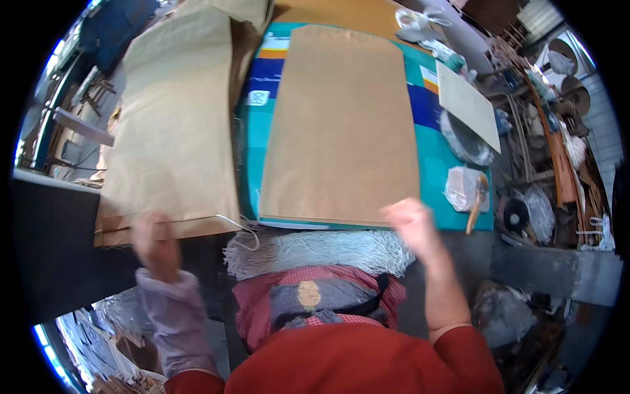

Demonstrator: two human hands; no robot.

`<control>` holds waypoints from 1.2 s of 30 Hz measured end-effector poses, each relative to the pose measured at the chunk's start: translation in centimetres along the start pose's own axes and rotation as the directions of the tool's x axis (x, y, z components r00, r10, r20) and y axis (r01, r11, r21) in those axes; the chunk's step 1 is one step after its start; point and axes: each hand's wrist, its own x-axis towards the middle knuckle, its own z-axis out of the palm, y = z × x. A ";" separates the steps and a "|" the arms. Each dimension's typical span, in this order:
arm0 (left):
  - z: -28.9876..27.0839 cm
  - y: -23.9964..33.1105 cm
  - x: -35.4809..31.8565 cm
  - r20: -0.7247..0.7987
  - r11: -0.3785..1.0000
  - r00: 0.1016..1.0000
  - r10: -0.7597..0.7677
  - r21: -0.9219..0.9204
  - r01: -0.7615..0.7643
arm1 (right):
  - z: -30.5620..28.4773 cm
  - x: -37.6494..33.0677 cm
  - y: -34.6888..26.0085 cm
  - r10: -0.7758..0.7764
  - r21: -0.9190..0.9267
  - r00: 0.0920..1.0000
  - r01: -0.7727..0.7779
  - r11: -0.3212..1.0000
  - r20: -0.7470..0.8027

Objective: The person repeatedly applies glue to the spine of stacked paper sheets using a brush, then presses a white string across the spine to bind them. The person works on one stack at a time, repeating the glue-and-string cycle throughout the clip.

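Note:
A brown paper sack [341, 125] lies flat in front of me on a teal and blue printed sheet [259, 141]. At its lower right corner is my right hand [412, 223], fingers curled together; whether they pinch anything is hidden. To the left, a pile of paper sacks [177, 118] has folded lower edges, with a white string [239, 226] trailing from one. My left hand [156, 243] hovers over or touches the pile's near edge, too smeared by motion to show its grip. A bundle of white strings [315, 249] lies between my body and the sacks.
On the right of the sheet are a pale card [467, 105], a round wrapped coil [466, 141], a plastic-wrapped block [464, 188] and a brush [477, 203] with a wooden handle. A cluttered shelf [558, 151] stands farther right. Clear plastic bags [502, 315] sit below the table.

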 end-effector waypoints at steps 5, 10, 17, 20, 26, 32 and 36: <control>6.2 14.3 -4.1 0.533 0.792 0.756 0.380 -0.610 0.032 | -15.7 -3.9 2.9 -0.012 -0.892 0.936 -0.332 0.307 -0.353; 12.0 14.0 -12.4 0.730 0.849 0.454 0.511 -0.511 -0.134 | -17.9 -4.8 5.8 -0.167 -0.949 0.975 -0.090 0.301 -0.146; 11.8 13.4 -13.6 0.671 0.830 0.655 0.348 -0.546 0.118 | -20.0 -0.4 4.0 -0.326 -0.476 0.721 -0.005 0.880 -0.611; 9.6 15.0 -10.0 0.610 0.886 0.718 0.335 -0.463 -0.020 | -22.5 5.7 3.6 -0.022 -0.075 0.685 -0.049 0.996 -0.729; 6.9 15.7 -8.1 0.681 0.912 0.686 0.255 -0.404 0.062 | -24.6 11.7 9.6 0.014 -0.190 0.585 -0.286 0.939 -0.811; 5.7 16.9 -5.9 0.668 0.823 0.729 0.152 -0.494 0.281 | -25.1 10.6 6.1 -0.055 -0.206 0.585 -0.194 0.959 -0.809; 5.6 18.5 -4.7 0.791 0.723 0.604 0.099 -0.474 0.502 | -26.7 10.4 8.4 -0.002 -0.322 0.631 -0.392 0.862 -0.775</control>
